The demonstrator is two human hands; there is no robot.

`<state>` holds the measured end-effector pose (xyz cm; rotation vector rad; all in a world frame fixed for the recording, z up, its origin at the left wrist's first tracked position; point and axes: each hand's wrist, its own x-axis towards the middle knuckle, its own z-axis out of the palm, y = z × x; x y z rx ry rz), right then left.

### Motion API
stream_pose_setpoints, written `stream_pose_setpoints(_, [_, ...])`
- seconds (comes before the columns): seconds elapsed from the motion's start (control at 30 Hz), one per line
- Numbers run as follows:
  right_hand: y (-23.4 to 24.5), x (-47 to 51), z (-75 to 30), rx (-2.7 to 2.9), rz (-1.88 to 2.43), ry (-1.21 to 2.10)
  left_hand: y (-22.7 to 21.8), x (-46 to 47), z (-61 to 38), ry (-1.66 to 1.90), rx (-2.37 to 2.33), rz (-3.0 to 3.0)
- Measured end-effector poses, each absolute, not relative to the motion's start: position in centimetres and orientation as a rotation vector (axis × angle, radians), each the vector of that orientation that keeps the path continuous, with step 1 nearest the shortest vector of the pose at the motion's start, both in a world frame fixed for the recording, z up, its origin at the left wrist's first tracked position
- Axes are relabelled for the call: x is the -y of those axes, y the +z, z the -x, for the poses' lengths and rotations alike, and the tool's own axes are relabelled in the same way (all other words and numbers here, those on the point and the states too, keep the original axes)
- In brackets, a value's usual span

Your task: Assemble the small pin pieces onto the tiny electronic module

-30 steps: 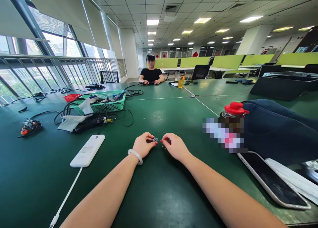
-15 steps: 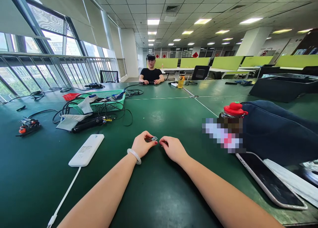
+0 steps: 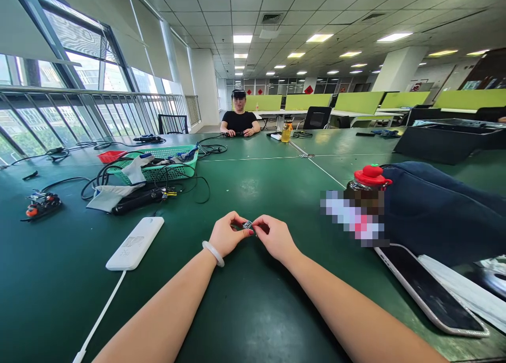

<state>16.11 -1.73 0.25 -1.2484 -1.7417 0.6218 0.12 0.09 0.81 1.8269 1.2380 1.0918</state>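
Observation:
My left hand [image 3: 228, 233] pinches a small silvery openwork piece [image 3: 247, 225] between thumb and fingers, just above the green table. My right hand [image 3: 275, 237] is closed in a pinch at the right edge of that piece, its fingertips meeting or nearly meeting it. Whatever sits between the right fingertips is too small to make out. A pale bangle [image 3: 214, 253] circles my left wrist.
A white power bank [image 3: 135, 243] with a cable lies to the left. Behind it are a green basket [image 3: 174, 168] and tangled cables. On the right are a red-lidded jar [image 3: 370, 177], a dark blue bag [image 3: 443, 210] and a phone [image 3: 429, 289]. A person [image 3: 239, 118] sits opposite.
My right fingertips have come closer to the silvery piece, closing the small gap between my hands. My view has tilted slightly.

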Motion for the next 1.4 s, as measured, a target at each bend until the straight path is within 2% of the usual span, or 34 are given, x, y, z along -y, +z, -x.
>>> stream_pose_setpoints(0.33, [-0.2, 1.4, -15.9, 1.567, 1.174, 0.881, 0.6, -0.2, -0.1, 1.077, -1.093, -1.687])
stream_pose_setpoints(0.47, [-0.2, 1.4, -15.9, 1.552, 1.162, 0.889, 0.7, -0.2, -0.3, 1.08, -1.016, -1.593])
stream_pose_setpoints(0.57, [0.1, 1.7, -16.1, 1.64, 1.149, 0.722, 0.9, -0.1, -0.4, 1.074, -0.923, -1.428])
stream_pose_setpoints(0.73, [1.0, 2.6, -16.3, 1.867, 1.056, 0.226, 1.1, 0.3, -0.4, 1.017, -0.727, -1.118])
stream_pose_setpoints(0.87, [1.4, 2.8, -16.6, 2.001, 1.103, 0.082, 1.0, 0.1, -0.3, 1.041, -0.732, -1.065])
stream_pose_setpoints(1.07, [1.9, 2.0, -17.8, 2.01, 1.492, 0.226, 0.7, -0.5, -0.2, 1.066, -0.966, -1.073])
stream_pose_setpoints(1.3, [1.2, 1.6, -18.2, 2.196, 1.699, 0.416, 0.1, -0.8, -0.1, 1.029, -1.033, -1.142])
stream_pose_setpoints(1.4, [0.4, 1.6, -17.7, 2.249, 1.717, 0.397, 0.0, -0.8, -0.1, 1.023, -1.036, -1.182])
